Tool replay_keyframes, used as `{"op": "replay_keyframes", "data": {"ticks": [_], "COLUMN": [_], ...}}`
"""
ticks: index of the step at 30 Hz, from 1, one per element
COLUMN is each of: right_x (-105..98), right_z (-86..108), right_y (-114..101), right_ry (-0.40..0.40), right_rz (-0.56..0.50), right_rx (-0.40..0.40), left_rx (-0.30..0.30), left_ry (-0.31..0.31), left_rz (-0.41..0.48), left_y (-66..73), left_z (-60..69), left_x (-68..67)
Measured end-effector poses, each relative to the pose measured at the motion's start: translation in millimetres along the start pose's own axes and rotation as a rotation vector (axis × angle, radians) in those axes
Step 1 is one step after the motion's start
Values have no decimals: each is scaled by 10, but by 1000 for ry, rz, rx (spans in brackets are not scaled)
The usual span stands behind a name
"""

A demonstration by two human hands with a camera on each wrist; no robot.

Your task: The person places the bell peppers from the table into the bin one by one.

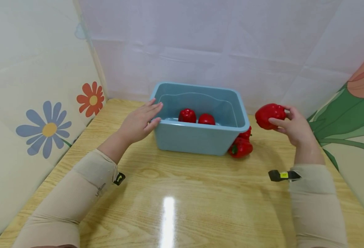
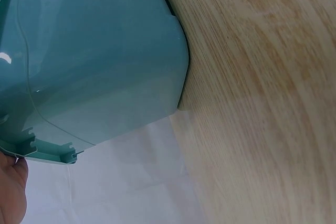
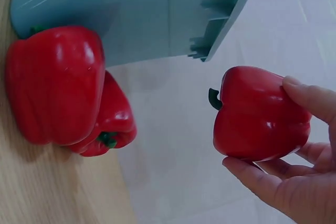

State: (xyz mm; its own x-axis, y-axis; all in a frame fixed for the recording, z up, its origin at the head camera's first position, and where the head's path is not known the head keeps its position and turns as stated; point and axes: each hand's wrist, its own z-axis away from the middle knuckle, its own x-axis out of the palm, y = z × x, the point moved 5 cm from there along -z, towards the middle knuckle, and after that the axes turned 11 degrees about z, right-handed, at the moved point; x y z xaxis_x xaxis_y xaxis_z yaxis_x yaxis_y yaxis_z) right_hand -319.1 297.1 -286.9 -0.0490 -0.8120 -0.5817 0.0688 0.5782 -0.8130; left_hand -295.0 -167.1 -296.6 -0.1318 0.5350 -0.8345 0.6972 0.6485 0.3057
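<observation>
The wood-grain, glossy worktop [image 1: 219,206] has its back edge along a white, creased sheet [image 1: 200,41]. From the front edge up to the light-blue, rectangular plastic bin [image 1: 194,139] runs a wide stretch of bare wood. The bin stands near the back edge; between its right end and the worktop's right edge there is room, partly under the raised right arm.

Inside the bin are two red, shiny, rounded things; the left one [image 1: 187,115] shows ridges like a bell pepper, and the front wall hides the lower part of the right one [image 1: 206,119].

The left hand [image 1: 140,120] has its fingers extended and touches the bin's left rim. The right hand [image 1: 296,127] grips a red, glossy bell pepper [image 1: 268,116] between thumb and fingers, above the worktop near its back right corner, apart from the bin. Two more red bell peppers [image 1: 241,148] with green stems lie just beside the bin's right end.
</observation>
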Motion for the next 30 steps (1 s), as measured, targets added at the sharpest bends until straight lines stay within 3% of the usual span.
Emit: {"op": "replay_keyframes", "data": {"ticks": [10, 20, 30], "right_x": [-4, 94, 296], "right_z": [101, 170, 205], "right_y": [-234, -455, -657], "right_ry": [6, -10, -56], "right_rz": [-7, -134, -96], "right_rx": [-47, -134, -209], "left_rx": [4, 3, 11], "left_ry": [8, 7, 12], "left_rz": [1, 0, -6], "left_y": [-12, -7, -15], "left_z": [8, 7, 15], "left_x": [12, 15, 17]}}
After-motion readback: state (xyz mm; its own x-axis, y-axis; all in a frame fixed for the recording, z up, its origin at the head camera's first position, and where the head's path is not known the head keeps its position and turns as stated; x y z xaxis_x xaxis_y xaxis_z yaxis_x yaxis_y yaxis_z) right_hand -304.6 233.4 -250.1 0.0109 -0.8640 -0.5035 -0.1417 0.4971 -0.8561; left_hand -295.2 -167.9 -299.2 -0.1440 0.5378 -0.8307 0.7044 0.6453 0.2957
